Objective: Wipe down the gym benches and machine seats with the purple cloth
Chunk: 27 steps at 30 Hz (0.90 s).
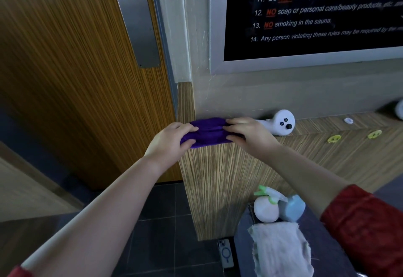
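Observation:
The purple cloth point(208, 133) is bunched into a folded strip at the left end of a wood-grain ledge point(327, 128). My left hand point(172, 140) grips its left end, thumb underneath and fingers on top. My right hand point(248, 131) grips its right end the same way. Both hands hold the cloth over the ledge's corner, beside the door frame. No gym bench or machine seat is in view.
A wooden door point(76, 69) with a metal push plate point(136, 21) stands at left. A white seal toy point(281, 123) lies on the ledge, near yellow smiley stickers point(333, 138). A framed rules sign point(316, 15) hangs above. Spray bottles point(281, 207), a grey rag point(281, 248) and a phone point(225, 254) sit below.

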### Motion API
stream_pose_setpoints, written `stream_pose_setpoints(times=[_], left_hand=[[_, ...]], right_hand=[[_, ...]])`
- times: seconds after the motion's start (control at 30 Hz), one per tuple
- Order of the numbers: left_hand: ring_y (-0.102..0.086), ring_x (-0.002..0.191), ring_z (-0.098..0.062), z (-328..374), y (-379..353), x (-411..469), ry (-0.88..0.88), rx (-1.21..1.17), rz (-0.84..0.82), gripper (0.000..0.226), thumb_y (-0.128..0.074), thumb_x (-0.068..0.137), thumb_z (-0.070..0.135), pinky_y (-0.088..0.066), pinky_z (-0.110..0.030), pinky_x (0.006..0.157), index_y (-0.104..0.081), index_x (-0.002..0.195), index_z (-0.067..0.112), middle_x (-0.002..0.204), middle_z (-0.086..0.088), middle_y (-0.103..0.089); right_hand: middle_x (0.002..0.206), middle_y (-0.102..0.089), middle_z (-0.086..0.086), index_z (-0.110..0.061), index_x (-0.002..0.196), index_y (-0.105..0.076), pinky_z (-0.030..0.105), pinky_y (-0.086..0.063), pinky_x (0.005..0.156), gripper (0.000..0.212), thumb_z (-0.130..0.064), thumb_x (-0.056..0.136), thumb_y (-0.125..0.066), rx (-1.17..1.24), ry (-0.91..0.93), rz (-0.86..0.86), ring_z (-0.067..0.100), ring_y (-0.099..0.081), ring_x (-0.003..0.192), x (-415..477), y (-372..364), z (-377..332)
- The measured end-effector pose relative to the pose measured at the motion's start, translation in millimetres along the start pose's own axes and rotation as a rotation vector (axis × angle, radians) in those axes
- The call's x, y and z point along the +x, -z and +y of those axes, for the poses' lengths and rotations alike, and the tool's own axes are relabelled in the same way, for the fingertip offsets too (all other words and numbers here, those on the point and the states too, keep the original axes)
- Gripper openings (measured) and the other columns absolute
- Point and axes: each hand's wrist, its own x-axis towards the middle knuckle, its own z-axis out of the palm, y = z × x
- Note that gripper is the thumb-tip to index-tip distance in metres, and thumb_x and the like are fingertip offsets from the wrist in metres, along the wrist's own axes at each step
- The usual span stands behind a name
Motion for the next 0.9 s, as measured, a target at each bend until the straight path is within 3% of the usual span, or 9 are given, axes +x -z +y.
stream_pose_setpoints(times=[0.23, 0.43, 0.57, 0.67, 0.8, 0.9], left_hand=[[-0.052, 0.11, 0.0, 2.9, -5.2, -1.1, 0.044, -0.042, 0.029, 0.036, -0.06, 0.093, 0.022, -0.043, -0.015, 0.092, -0.056, 0.128, 0.029, 0.125, 0.009, -0.058], [-0.048, 0.118, -0.003, 10.8, 0.8, -5.5, 0.118, -0.05, -0.044, 0.043, -0.06, 0.092, 0.028, -0.043, -0.021, 0.096, -0.049, 0.133, 0.036, 0.134, 0.01, -0.051], [-0.043, 0.119, 0.0, 24.4, 12.5, -14.1, 0.139, -0.003, -0.013, 0.049, -0.06, 0.092, 0.034, -0.032, -0.012, 0.091, -0.045, 0.138, 0.029, 0.137, 0.009, -0.049], [-0.043, 0.122, -0.002, 32.2, 25.3, -26.9, 0.174, 0.007, 0.036, 0.047, -0.058, 0.092, 0.039, -0.034, -0.018, 0.092, -0.047, 0.136, 0.028, 0.136, 0.01, -0.049], [-0.045, 0.126, -0.005, 35.2, 37.2, -61.9, 0.192, 0.025, 0.06, 0.045, -0.056, 0.091, 0.046, -0.039, -0.027, 0.099, -0.05, 0.133, 0.03, 0.135, 0.012, -0.05], [-0.044, 0.125, -0.004, 27.6, 40.3, -103.1, 0.296, -0.037, 0.072, 0.041, -0.057, 0.09, 0.045, -0.041, -0.031, 0.101, -0.052, 0.13, 0.035, 0.133, 0.015, -0.05]], right_hand=[[0.121, -0.064, 0.008, -0.012, 0.111, -0.069, 0.039, -0.046, 0.097, 0.027, -0.015, 0.085, -0.066, 0.068, -0.092, 0.021, 0.025, -0.059, 0.113, -1.6, -9.8, -3.5], [0.132, -0.056, 0.009, -0.013, 0.121, -0.062, 0.032, -0.036, 0.107, 0.035, -0.012, 0.086, -0.062, 0.055, -0.136, -0.048, 0.021, -0.05, 0.125, -3.3, -0.3, -13.8], [0.136, -0.053, 0.007, -0.017, 0.127, -0.057, 0.031, -0.035, 0.108, 0.043, -0.014, 0.084, -0.062, 0.105, -0.167, -0.037, 0.017, -0.045, 0.129, -11.5, 13.5, -22.9], [0.131, -0.055, 0.006, -0.018, 0.122, -0.06, 0.036, -0.041, 0.103, 0.036, -0.018, 0.085, -0.062, 0.128, -0.154, -0.001, 0.017, -0.045, 0.128, -24.6, 20.9, -31.5], [0.123, -0.059, 0.002, -0.019, 0.115, -0.064, 0.032, -0.039, 0.103, 0.029, -0.021, 0.086, -0.063, 0.119, -0.169, 0.046, 0.016, -0.049, 0.122, -56.8, 35.1, -48.0], [0.107, -0.061, -0.012, -0.032, 0.105, -0.064, 0.022, -0.043, 0.088, 0.019, -0.026, 0.088, -0.061, 0.223, -0.349, 0.046, 0.001, -0.055, 0.103, -94.9, 41.3, -65.1]])
